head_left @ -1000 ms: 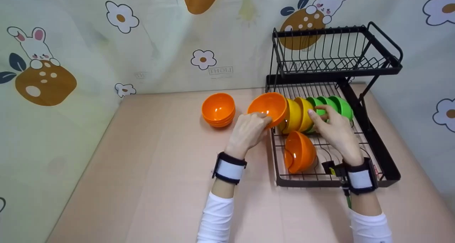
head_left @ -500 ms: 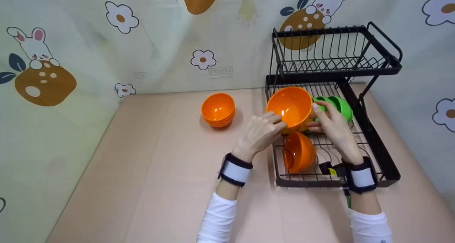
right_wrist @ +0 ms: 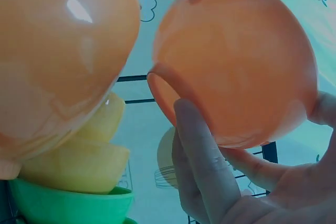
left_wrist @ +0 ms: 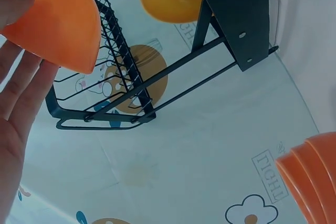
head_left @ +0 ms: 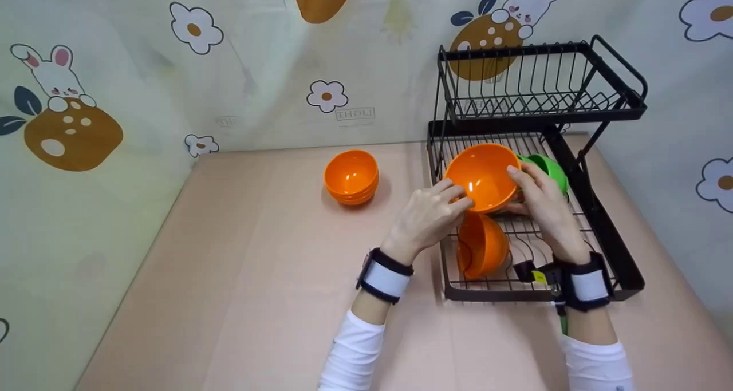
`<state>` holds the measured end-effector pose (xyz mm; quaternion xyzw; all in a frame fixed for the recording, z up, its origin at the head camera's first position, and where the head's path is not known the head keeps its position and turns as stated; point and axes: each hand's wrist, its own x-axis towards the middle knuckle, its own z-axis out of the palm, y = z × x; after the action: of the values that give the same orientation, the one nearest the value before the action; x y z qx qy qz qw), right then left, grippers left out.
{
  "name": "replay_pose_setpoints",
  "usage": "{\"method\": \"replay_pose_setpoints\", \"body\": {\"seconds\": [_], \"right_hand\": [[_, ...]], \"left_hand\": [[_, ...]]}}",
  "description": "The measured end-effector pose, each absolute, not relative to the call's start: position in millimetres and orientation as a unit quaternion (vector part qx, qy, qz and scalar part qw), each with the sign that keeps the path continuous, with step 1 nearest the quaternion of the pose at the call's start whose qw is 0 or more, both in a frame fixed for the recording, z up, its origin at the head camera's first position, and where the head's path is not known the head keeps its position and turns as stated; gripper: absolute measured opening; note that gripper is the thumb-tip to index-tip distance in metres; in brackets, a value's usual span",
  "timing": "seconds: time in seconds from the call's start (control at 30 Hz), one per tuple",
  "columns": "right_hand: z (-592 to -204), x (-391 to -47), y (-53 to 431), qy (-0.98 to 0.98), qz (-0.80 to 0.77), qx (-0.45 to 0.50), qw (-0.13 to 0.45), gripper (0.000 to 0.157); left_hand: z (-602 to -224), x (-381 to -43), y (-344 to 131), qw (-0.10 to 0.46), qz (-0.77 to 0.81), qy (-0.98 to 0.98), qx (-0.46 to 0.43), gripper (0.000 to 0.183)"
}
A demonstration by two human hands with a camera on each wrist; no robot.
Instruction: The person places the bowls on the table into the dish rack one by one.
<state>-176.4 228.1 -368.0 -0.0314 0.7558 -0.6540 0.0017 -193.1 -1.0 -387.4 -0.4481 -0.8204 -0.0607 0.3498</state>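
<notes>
Both hands hold one orange bowl over the lower tier of the dish rack, its inside facing the head camera. My left hand pinches the rim at its lower left. On the right side, my right hand grips the bowl, thumb at the rim and fingers behind; the right wrist view shows those fingers against its underside. Another orange bowl stands on edge in the front of the rack. Behind the held bowl are green bowls and yellow bowls, largely hidden in the head view.
A black two-tier dish rack occupies the right of the table, its upper basket raised at the back. Left of it stands a stack of orange bowls on the table. A patterned sheet hangs behind.
The left hand has carried the orange bowl rightward, from the rack's left side to in front of the yellow bowls. The right hand, formerly at the green bowls, now grips the orange bowl too.
</notes>
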Motion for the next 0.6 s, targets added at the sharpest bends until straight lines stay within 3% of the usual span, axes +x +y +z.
{"method": "replay_pose_setpoints", "body": {"seconds": [0.17, 0.37, 0.6], "right_hand": [[-366.0, -176.1, 233.0, 0.763, -0.646, -0.029, -0.014, 0.054], [-362.3, -172.2, 242.6, 0.791, -0.610, -0.026, -0.035, 0.055], [-356.8, -167.8, 251.4, 0.817, -0.574, -0.025, -0.043, 0.055]], "left_hand": [[-388.1, -192.7, 0.1, 0.306, -0.092, -0.852, -0.415, 0.032], [-389.8, -190.0, -0.2, 0.235, -0.096, -0.898, -0.360, 0.035], [-390.8, -188.5, 0.6, 0.060, -0.093, -0.953, -0.282, 0.042]]}}
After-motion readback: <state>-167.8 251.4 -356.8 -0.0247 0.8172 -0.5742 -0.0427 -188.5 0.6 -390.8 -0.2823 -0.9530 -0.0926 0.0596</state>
